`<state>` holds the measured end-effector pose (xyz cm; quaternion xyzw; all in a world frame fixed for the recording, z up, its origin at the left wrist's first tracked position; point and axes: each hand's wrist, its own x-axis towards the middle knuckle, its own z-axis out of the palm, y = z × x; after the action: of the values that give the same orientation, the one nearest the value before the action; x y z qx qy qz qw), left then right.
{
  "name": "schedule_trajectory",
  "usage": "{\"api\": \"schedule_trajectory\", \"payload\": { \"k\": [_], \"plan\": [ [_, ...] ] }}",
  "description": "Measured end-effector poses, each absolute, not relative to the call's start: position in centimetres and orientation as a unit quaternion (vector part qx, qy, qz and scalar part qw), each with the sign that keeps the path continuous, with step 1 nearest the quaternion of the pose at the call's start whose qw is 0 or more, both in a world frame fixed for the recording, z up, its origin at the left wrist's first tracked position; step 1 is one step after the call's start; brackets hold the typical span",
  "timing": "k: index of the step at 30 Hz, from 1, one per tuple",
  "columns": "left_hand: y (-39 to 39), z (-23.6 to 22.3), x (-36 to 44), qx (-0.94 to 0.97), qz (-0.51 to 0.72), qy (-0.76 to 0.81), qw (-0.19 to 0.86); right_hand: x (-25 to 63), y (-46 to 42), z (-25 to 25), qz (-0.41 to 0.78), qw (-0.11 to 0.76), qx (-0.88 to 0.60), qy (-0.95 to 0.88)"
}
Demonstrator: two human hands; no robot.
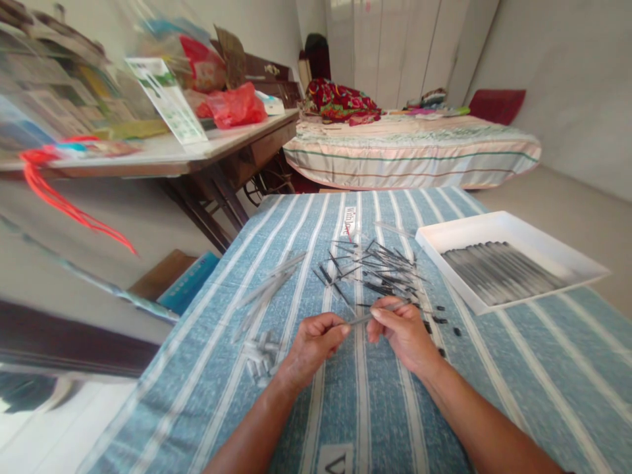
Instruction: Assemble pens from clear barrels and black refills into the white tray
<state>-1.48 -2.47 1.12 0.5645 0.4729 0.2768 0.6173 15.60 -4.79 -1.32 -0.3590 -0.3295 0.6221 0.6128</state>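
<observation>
My left hand (316, 342) and my right hand (401, 329) meet over a blue striped cloth (518, 395), both pinched on one thin clear pen tube (363, 318) held level between them. Just beyond the hands lies a loose pile of several dark pen refills (380, 270). Clear pen tubes (269, 289) lie in a row to the left of the pile. A small heap of clear caps (261, 355) rests beside my left wrist. A few small black caps (439, 320) are scattered right of my right hand.
A white tray (523, 230) holding a row of several finished dark pens stands at the right. A cluttered wooden table (237, 141) with a red bag is at the back left. Behind it all is a bed (409, 151) with striped bedding.
</observation>
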Motion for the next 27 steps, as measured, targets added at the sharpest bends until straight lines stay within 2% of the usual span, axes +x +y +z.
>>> {"api": "schedule_trajectory", "payload": {
  "k": [27],
  "plan": [
    [-2.59,0.73,-1.03,0.568,0.263,0.462,0.628,14.96,-4.43,-2.15,0.652,0.604,-0.331,-0.317]
  ]
}}
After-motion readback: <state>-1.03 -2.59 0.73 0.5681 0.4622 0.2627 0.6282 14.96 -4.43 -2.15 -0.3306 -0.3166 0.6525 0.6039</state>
